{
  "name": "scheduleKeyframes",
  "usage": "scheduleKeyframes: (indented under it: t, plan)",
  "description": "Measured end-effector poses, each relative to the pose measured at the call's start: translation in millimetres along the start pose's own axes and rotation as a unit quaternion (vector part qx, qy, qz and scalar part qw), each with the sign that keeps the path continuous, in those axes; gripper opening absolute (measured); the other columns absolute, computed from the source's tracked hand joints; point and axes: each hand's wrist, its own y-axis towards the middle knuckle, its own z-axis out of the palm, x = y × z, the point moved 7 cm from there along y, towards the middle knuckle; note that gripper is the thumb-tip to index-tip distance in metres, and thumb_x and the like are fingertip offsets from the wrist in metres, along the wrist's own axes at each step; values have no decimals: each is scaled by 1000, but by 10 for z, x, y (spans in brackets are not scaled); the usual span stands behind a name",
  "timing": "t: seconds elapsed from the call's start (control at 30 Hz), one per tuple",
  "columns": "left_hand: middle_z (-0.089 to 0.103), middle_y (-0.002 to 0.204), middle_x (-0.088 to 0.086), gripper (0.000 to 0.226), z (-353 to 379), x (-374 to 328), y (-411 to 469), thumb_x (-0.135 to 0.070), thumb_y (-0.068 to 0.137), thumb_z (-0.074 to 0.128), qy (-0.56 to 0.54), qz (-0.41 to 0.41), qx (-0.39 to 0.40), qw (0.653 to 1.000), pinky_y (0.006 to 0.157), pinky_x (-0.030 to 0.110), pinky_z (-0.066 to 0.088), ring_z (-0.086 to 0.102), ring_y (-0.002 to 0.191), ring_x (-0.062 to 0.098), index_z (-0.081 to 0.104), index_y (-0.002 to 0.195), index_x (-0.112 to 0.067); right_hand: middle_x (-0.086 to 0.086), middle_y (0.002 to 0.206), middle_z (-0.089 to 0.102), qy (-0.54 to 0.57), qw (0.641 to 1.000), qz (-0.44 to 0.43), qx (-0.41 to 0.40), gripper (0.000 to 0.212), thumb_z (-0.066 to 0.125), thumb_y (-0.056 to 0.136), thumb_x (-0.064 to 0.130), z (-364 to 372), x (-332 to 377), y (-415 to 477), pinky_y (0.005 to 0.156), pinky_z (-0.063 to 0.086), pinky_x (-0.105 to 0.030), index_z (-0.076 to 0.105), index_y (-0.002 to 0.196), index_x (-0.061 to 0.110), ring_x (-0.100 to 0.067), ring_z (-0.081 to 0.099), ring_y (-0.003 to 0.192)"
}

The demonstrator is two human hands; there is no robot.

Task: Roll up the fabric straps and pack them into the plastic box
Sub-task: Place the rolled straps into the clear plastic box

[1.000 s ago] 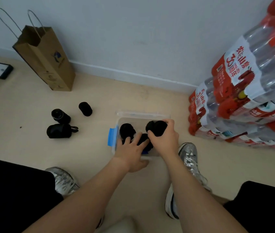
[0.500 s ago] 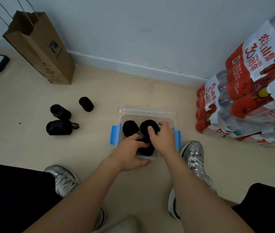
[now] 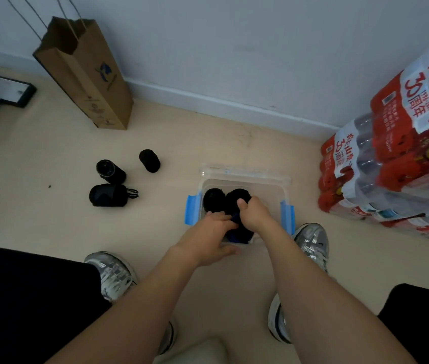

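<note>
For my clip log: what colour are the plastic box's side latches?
The latches are blue; head view shows them best.

Pale grey wall (image 3: 234,35) with white skirting (image 3: 208,99) meets beige floor (image 3: 37,153).

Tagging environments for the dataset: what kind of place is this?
Likely a corner of an office or storeroom, indoors: bare beige floor meeting a plain white wall, shrink-wrapped cases of bottled water stacked at the right, a brown paper bag standing by the wall.
</note>
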Motion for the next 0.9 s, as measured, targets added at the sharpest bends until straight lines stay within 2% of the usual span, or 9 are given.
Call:
scheduleKeyframes:
  t: [0.1,0.17,0.23,0.3,0.43,0.57,0.67,0.73,0.9]
  plan:
    - [63,100,2,31,-237,11,-192,-44,97,66,17,19,-167,986,90,44,50,56,99,24,71,104,-13,-17,121,71,-178,978,-3,-108,43,44,114,43,-197,146,-158,77,45,-36,70,115,8,-36,68,110]
    - [56,89,3,20,-461,137,-335,-30,97,59,-7,-10,-298,955,78,46,48,50,87,26,62,91,-11,-10,100,75,-219,950,-16,-223,37,51,107,39,-299,324,-361,69,39,-34,65,83,15,-33,70,93]
    - [54,88,4,13,-632,365,-445,-22,95,57,-32,-79,-376,923,75,45,46,48,84,26,58,90,-11,-9,85,72,-168,945,-58,-274,37,51,102,35,-234,515,-544,63,39,-34,66,76,12,-32,64,77]
    - [57,94,6,6,-742,690,-533,-14,92,63,-70,-170,-411,893,80,48,48,52,91,30,61,95,-10,-9,84,71,-123,948,-138,-259,35,49,102,36,-52,768,-698,61,39,-34,69,87,12,-31,62,74]
    - [52,128,19,35,-853,1403,-691,-8,87,67,-112,-342,-376,854,98,53,46,49,115,43,60,121,-4,-4,87,69,-104,926,-313,-184,20,54,101,35,361,1265,-900,60,37,-36,66,105,19,-29,59,77]
    - [35,152,22,58,-935,2010,-872,-14,89,70,-93,-450,-322,828,105,58,43,38,135,49,48,143,-12,1,90,73,-90,925,-328,-170,19,56,99,33,517,1358,-783,63,47,-37,68,108,22,-29,65,81]
    - [8,172,19,75,-784,2370,-978,-23,92,72,-112,-491,-240,830,121,61,33,21,152,50,38,158,-28,2,85,73,-94,923,-329,-176,16,57,99,32,576,1326,-680,61,44,-36,70,104,23,-28,64,79]
    - [8,171,21,76,-675,2495,-1003,-23,90,74,-102,-483,-215,843,123,58,31,26,150,50,37,157,-30,4,82,72,-97,925,-322,-179,15,58,98,32,607,1323,-618,61,39,-35,70,101,24,-26,59,75]
    - [40,131,23,56,-605,2458,-948,-24,86,81,-103,-449,-258,850,101,49,41,46,115,42,45,126,-10,12,70,69,-78,939,-298,-153,13,59,94,38,636,1340,-531,59,45,-31,69,95,30,-15,63,68]
